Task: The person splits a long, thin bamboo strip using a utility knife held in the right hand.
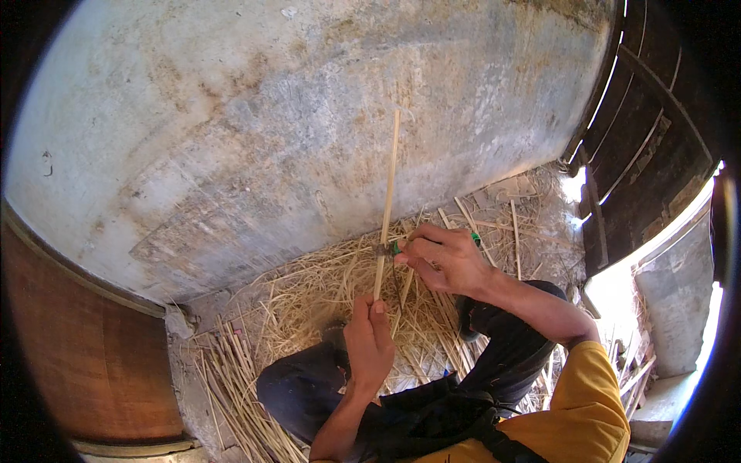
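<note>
A long, pale bamboo strip [391, 177] stands nearly upright in front of me, its top leaning slightly right. My left hand [369, 339] is closed round its lower end, thumb and fingers pinching it. Higher up, my right hand [448, 258] grips a small knife [384, 249] with a green handle, which shows at both sides of the fist. The short grey blade lies across the strip, touching it a little above my left hand. My right fingers cover most of the handle.
Curly shavings [309, 297] cover the floor between my legs and the stained wall [309, 154]. A bundle of thin strips [239, 378] lies at my left. A brown wooden panel [85, 332] stands far left; dark boards [648, 131] rise at the right.
</note>
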Demonstrator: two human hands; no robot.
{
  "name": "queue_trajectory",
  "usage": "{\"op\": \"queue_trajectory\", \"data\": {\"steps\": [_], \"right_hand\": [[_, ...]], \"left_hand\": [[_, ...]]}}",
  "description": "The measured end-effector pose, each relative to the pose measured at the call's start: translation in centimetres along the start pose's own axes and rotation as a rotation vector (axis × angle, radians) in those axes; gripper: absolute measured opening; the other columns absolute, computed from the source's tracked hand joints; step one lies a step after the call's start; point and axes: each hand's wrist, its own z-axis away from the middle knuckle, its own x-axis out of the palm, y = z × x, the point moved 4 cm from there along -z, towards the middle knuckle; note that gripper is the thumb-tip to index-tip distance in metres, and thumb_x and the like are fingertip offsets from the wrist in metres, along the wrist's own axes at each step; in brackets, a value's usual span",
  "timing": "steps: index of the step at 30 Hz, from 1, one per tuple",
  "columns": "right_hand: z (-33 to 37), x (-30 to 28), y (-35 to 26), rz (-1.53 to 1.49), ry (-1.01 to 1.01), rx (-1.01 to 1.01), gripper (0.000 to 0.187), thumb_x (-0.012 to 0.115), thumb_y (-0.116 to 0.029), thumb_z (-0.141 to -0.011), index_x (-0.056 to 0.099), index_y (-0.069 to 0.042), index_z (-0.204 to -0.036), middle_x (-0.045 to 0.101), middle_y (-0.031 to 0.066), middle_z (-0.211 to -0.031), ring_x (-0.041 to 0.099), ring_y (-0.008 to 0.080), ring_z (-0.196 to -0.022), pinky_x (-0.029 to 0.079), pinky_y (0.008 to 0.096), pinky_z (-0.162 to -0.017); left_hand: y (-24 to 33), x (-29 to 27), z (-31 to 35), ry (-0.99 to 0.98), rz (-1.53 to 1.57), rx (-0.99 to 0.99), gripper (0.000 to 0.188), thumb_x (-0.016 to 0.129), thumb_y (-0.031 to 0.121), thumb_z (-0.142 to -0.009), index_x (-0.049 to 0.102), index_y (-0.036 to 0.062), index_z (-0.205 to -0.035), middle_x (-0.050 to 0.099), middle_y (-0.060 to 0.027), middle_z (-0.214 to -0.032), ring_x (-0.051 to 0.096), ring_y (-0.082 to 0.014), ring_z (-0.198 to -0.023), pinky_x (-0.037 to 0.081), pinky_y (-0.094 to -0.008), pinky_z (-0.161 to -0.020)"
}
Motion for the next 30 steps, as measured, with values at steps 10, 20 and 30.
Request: {"op": "queue_trajectory", "data": {"steps": [10,20,30], "right_hand": [[-1.9,-5.7,12.2,0.026,0.311,0.475,0.012,0.068,-0.013,-0.096,0.063,-0.002,-0.092,0.061,0.0061,-0.077,0.057,0.0141,-0.062,0.045,0.0302,-0.057],[0.2,-2.5,9.6,-0.858,0.123,0.863,0.032,0.063,-0.030,-0.101,0.063,-0.008,-0.123,0.058,0.0005,-0.081,0.043,0.0060,-0.054,0.034,0.0231,-0.050],[-0.2,-0.3,5.7,-0.910,-0.028,0.840,0.031,0.075,-0.016,-0.093,0.064,-0.003,-0.119,0.073,0.0046,-0.095,0.050,0.0025,-0.063,0.038,0.0212,-0.054]], "left_hand": [[0.6,0.9,1.6,-0.074,-0.047,0.116,0.020,0.047,0.020,-0.107,0.053,0.0010,-0.103,0.050,-0.0151,-0.069,0.049,-0.0273,-0.055,0.039,-0.0385,-0.054],[-1.1,1.2,0.0,-0.279,0.626,-0.400,0.024,0.042,0.030,-0.111,0.048,0.0085,-0.101,0.039,0.0033,-0.072,0.036,-0.0069,-0.055,0.029,-0.0269,-0.049],[-1.0,2.2,0.3,-0.421,0.651,-0.490,0.031,0.043,0.034,-0.111,0.048,0.0071,-0.096,0.036,0.0024,-0.070,0.036,-0.0091,-0.049,0.033,-0.0265,-0.048]]}}
